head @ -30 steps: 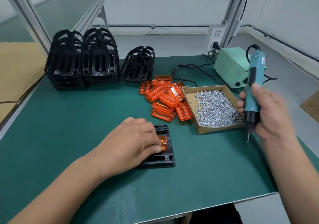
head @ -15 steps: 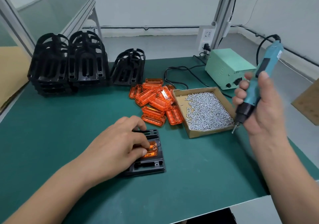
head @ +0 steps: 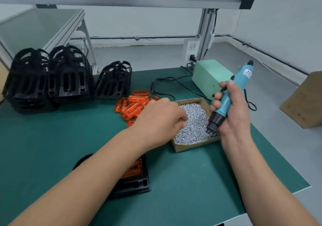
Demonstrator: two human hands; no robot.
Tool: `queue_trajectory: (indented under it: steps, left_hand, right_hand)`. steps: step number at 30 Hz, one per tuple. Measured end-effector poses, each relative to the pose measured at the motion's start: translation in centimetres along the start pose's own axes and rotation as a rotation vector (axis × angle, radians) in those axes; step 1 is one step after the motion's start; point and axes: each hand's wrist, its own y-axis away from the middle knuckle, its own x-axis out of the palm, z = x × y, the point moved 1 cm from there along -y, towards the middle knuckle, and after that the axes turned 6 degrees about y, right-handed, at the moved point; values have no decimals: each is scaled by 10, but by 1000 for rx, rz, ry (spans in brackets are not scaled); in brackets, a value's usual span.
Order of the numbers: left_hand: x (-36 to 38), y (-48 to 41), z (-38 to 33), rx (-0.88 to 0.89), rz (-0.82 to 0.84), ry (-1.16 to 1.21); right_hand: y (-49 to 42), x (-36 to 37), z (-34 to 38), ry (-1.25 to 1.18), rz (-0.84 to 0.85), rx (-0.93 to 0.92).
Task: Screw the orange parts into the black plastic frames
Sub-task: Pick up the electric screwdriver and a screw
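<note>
Fingers (head: 182, 119) of the left hand (head: 162, 119) are curled down into the screws (head: 195, 126), and from where I stand I cannot tell whether they have one pinched yet. A moment ago that hand was pressing on the orange part (head: 134, 169) in the black frame (head: 137, 185) near the front of the desk (head: 52, 138); it has since left it and reached across to the cardboard box (head: 191, 146). The part now sits in the frame with nothing holding it, half hidden under the forearm. The right hand (head: 233, 114) has its fingers wrapped round the screwdriver (head: 224, 103), which has tipped over and now has its tip low over the near corner of the box. I take it the seating is done and a screw is being fetched, so the driving has not yet begun. The box is open-topped and covered across its floor with small silver screws. Just to its left lie the loose orange parts (head: 132, 107) in a heap, and the stacked black frames (head: 48, 79) stand at the back left.
</note>
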Motion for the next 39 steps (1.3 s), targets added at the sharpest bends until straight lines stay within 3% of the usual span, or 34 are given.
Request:
queue_trajectory:
  steps: [3,11,25,27,32,35,39]
  left_hand:
    - [20,-28,-5,17,129,-148]
    - [35,-34,6,-14,293,23]
    - [33,-4,15,-39,77,224]
    - [26,2,15,-72,46,344]
    - [-8,22,20,-229,-124,903]
    - [-26,51,37,-328,-110,1407]
    - [-36,91,62,-488,-87,1659]
  right_hand:
    - [1,-5,-1,-67,-29,32]
    - [-1,-6,-3,-133,-75,56]
    - [2,-1,-3,-187,-111,33]
    - [3,1,-3,-197,-112,35]
    - [11,8,-4,-215,-97,17]
    - [20,23,-1,-227,-53,-6]
    - [33,63,1,-243,29,-8]
